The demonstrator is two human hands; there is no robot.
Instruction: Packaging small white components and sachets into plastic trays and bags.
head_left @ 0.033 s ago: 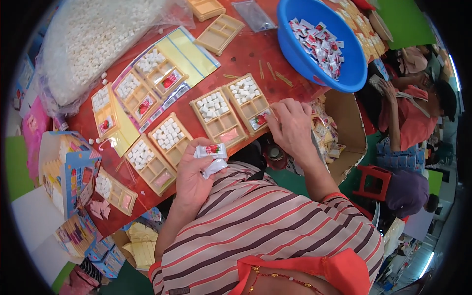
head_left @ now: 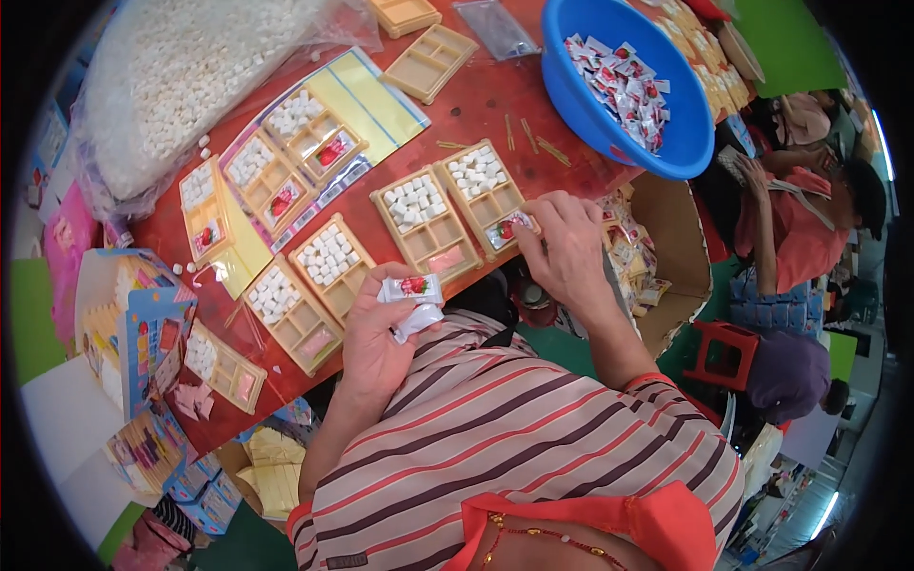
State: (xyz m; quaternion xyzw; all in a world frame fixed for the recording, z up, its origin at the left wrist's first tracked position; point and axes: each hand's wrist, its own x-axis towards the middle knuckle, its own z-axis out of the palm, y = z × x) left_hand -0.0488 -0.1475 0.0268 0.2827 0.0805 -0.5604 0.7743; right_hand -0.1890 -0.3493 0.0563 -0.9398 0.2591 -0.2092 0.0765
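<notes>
Two small white sachets are pinched in my left hand: the upper sachet has a red strawberry print, and the lower sachet shows plain white. At the near end of a beige compartment tray, my right hand rests with thumb and forefinger apart, fingertips by a strawberry sachet lying in its compartment. White cubes fill that tray's far section. Beside it, another tray holds white cubes and a pink packet. The undersides of my right fingers are hidden.
A blue basin of sachets stands far right, with a cardboard box below it. Several filled trays lie to the left, near a clear bag of white cubes. Co-workers sit at the right beside a red stool.
</notes>
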